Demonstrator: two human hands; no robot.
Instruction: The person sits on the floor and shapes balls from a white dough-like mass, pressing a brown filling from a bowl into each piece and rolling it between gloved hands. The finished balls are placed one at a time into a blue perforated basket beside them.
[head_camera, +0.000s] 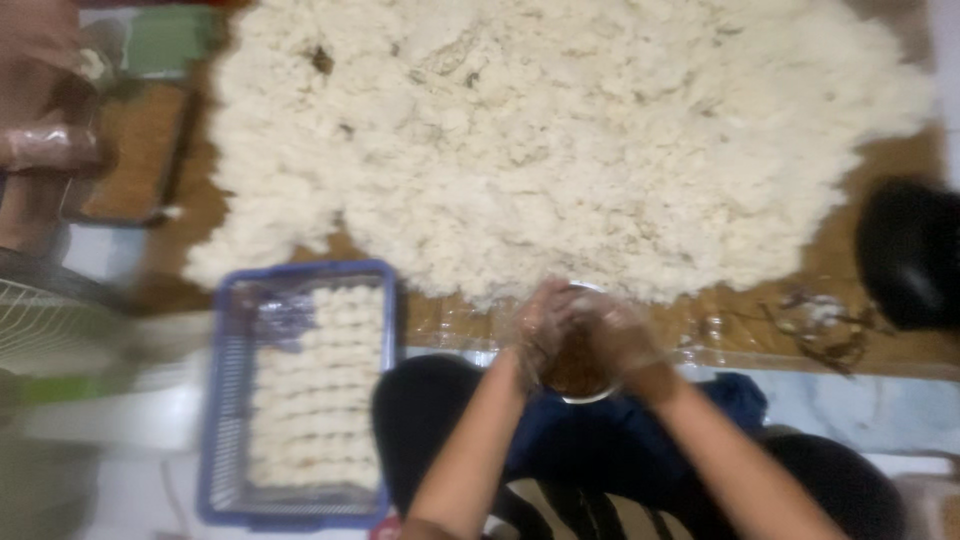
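Note:
My left hand (537, 330) and my right hand (625, 340), both in thin clear gloves, are cupped together around a small round cup (577, 378) with brown filling inside. They hover at the near edge of a big heap of white shredded, fluffy stuff (560, 140) spread over a brown mat (890, 160). The frame is blurred, so finger detail is unclear.
A blue plastic basket (228, 400) at my left holds rows of pale shaped pieces (320, 390). A dark round object (910, 250) sits at the right. A green box (165, 40) and a tray (130, 150) lie at the far left; a white wire grille (40, 320) is nearer.

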